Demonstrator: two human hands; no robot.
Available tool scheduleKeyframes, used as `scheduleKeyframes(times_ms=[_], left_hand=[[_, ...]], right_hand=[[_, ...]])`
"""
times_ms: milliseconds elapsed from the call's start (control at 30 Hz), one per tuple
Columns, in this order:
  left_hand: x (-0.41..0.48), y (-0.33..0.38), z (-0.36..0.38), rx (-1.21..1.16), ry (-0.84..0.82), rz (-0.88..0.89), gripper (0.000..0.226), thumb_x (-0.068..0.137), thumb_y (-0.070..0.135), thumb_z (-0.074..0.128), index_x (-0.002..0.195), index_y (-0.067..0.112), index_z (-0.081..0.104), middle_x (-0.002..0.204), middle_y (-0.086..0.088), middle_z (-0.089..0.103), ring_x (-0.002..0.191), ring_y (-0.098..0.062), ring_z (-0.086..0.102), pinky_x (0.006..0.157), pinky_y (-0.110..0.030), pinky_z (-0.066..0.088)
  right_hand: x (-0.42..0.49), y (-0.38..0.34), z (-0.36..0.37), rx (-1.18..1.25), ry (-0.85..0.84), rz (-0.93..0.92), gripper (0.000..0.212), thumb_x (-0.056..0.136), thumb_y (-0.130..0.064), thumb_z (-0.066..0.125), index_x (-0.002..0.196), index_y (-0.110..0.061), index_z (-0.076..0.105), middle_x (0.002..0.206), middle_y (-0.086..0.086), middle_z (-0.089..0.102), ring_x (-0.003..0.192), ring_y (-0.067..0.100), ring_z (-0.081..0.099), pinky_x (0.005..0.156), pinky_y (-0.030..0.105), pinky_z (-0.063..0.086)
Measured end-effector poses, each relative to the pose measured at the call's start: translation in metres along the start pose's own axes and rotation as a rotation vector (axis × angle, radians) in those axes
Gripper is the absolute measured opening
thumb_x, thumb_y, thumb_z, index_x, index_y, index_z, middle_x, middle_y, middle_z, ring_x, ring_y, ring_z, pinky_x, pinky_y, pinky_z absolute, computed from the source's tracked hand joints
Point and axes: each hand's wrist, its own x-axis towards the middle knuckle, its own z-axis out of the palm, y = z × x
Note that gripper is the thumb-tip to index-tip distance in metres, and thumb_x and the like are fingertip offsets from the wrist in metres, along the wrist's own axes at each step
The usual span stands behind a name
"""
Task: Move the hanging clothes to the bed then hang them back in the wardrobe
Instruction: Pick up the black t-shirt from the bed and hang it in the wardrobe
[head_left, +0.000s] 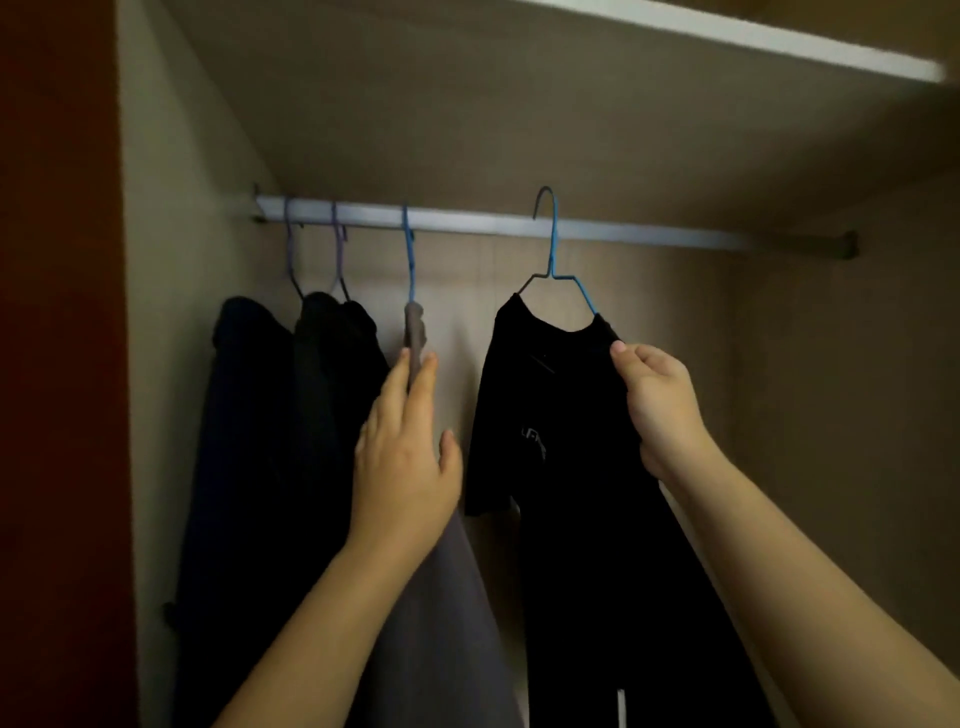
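four garments hang below or at the rail (649, 234), and the one in play is the black shirt (571, 415), the furthest right of them and apart from the rest. its blue hanger (555, 244) stands with the hook lifted higher than the rail, the hook's open side turned left, and the shoulders spread roughly along the rail's length, while the other hangers sit edge-on across it. whether the hook's tip is behind the rail or free in front of it, i cannot tell. the right hand (660, 400) is below the rail and to the shirt's right, fingers and thumb pinching the shirt's shoulder at the hanger's end, so it is plainly the nearer of the hands and carries the load. from here the hook is a short way up and across from the rail, and i judge the coming move turns on clearing or catching that bar with the hook. left of the shirt, the left hand (405, 452) lies with straight fingers against the grey garment (447, 597), thumb apart, gripping nothing. further left under the rail hang two dark garments (244, 415), near the wardrobe's side wall (166, 260).
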Motion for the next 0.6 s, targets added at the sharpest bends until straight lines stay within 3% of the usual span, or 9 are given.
scheduleKeyframes(times_ms=[133,267,400,500,600], left_hand=[[0.002,-0.003,-0.003,-0.009,-0.004,0.028,0.057,0.086,0.007,0.046,0.140,0.019,0.032,0.150,-0.003,0.027,0.135,-0.021,0.032,0.104,-0.030,0.027],[0.000,-0.005,-0.008,-0.015,-0.021,0.038,0.060,0.087,0.003,0.049,0.140,0.023,0.031,0.150,0.003,0.026,0.132,-0.004,0.025,0.104,-0.012,0.013],[0.001,-0.009,-0.013,-0.015,-0.059,0.024,0.060,0.087,0.007,0.049,0.140,0.028,0.029,0.150,0.008,0.023,0.128,0.004,0.019,0.100,-0.004,0.012],[0.000,-0.011,-0.015,-0.016,-0.080,0.013,0.061,0.088,0.009,0.049,0.140,0.030,0.026,0.148,0.012,0.022,0.127,0.008,0.017,0.095,0.006,0.008],[-0.001,-0.013,-0.016,-0.010,-0.085,0.009,0.061,0.088,0.009,0.048,0.141,0.029,0.025,0.148,0.012,0.022,0.129,0.008,0.015,0.097,0.004,0.008]], right_hand=[[0.029,0.004,0.033,0.043,-0.031,-0.056,0.028,0.094,-0.019,0.044,0.068,-0.012,0.049,0.061,0.008,0.044,0.056,0.020,0.041,0.054,0.031,0.034],[0.049,0.012,0.067,0.035,-0.035,-0.035,0.025,0.094,-0.023,0.041,0.072,-0.013,0.048,0.070,0.011,0.045,0.068,0.025,0.044,0.064,0.036,0.036],[0.064,0.016,0.090,0.008,-0.006,-0.006,0.039,0.094,-0.021,0.039,0.056,-0.017,0.032,0.056,0.002,0.034,0.054,0.019,0.035,0.058,0.033,0.029],[0.070,0.019,0.100,-0.135,-0.042,0.009,0.039,0.094,-0.021,0.040,0.056,-0.015,0.034,0.056,0.002,0.037,0.053,0.018,0.036,0.053,0.030,0.028],[0.072,0.026,0.108,-0.071,-0.058,0.050,0.038,0.093,-0.021,0.040,0.056,-0.016,0.032,0.056,0.002,0.035,0.052,0.018,0.034,0.051,0.030,0.026]])
